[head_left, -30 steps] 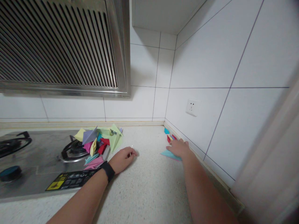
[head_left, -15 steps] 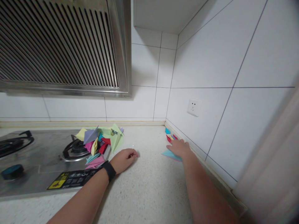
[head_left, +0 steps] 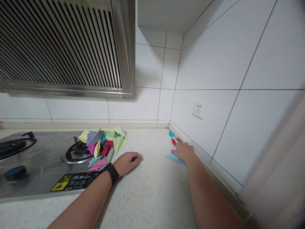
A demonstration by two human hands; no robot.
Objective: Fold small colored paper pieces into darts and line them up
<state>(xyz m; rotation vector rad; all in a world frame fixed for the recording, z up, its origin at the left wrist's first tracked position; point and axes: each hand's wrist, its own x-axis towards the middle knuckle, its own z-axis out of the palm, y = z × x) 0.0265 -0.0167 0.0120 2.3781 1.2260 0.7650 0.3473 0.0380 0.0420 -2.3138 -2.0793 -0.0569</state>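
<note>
My right hand [head_left: 184, 152] reaches down to the counter by the side wall, thumb apart from the fingers. Its fingertips touch or cover small folded papers, partly hidden; a red folded paper [head_left: 173, 141] shows just beyond them. Under the thumb lies a light-blue folded paper [head_left: 175, 158] with a pink edge. A blue folded paper [head_left: 171, 134] sits farther back in the corner. My left hand [head_left: 127, 163], with a black band on its wrist, rests on the counter with its fingers curled in and nothing visible in them.
A pile of colourful folded papers [head_left: 118, 143] covers the right burner and edge of the gas stove [head_left: 47, 175]. A range hood [head_left: 128, 63] hangs above. The pale counter [head_left: 152, 190] meets the tiled wall, which has a socket [head_left: 199, 109].
The view has shifted very slightly. Both hands stay in nearly the same places, and the folded papers have not visibly moved.
</note>
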